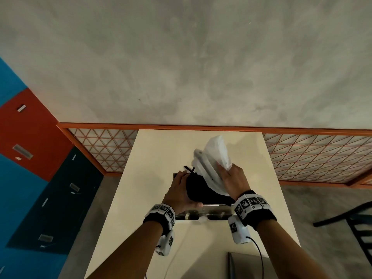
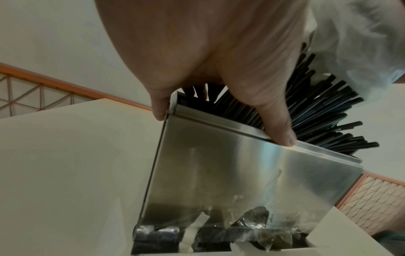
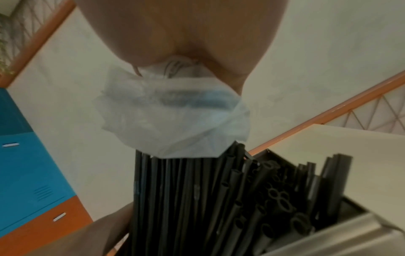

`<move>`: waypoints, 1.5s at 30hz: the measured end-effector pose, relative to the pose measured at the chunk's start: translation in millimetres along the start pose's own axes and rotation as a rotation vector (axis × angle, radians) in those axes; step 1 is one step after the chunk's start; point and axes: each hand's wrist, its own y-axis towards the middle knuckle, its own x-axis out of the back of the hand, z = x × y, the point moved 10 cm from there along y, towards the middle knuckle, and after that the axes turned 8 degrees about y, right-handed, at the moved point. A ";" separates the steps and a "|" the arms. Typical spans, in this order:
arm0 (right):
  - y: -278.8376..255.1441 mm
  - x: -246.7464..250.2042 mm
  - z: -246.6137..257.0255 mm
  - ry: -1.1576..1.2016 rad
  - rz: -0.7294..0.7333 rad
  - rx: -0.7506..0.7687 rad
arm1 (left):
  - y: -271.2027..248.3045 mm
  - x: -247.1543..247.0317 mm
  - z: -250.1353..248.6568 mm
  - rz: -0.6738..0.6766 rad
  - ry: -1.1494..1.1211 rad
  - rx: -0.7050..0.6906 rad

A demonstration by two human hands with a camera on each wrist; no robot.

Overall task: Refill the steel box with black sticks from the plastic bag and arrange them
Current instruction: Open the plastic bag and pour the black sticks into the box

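Observation:
The steel box (image 1: 213,207) stands on the cream table (image 1: 153,158), packed with black sticks (image 1: 198,188). My left hand (image 1: 186,188) grips the box (image 2: 241,181) at its top left, thumb (image 2: 278,124) on the near rim and another finger at the corner. Sticks (image 2: 317,117) fan out above the rim to the right. My right hand (image 1: 228,175) clutches the white plastic bag (image 1: 213,158) above the box. In the right wrist view the bag (image 3: 175,117) still covers the top ends of a stick bundle (image 3: 186,199) whose lower part is in the box (image 3: 350,233).
An orange rail with mesh panels (image 1: 314,156) runs behind the table. Blue and orange lockers (image 1: 30,137) line the left side. A black chair (image 1: 354,224) stands at the right. A grey flat object (image 1: 247,264) lies at the table's near edge, with wrist cables beside it.

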 end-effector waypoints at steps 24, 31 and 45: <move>-5.6 67.5 10.0 0.227 -0.190 -0.149 | -6.6 8.2 -11.0 -0.017 0.011 -0.072; -10.1 75.9 22.8 0.384 -0.231 -0.087 | -4.4 6.5 -7.0 -0.008 0.010 -0.030; -24.8 4.8 -17.1 0.571 0.013 -0.334 | -8.1 45.9 -4.4 0.074 -0.171 0.015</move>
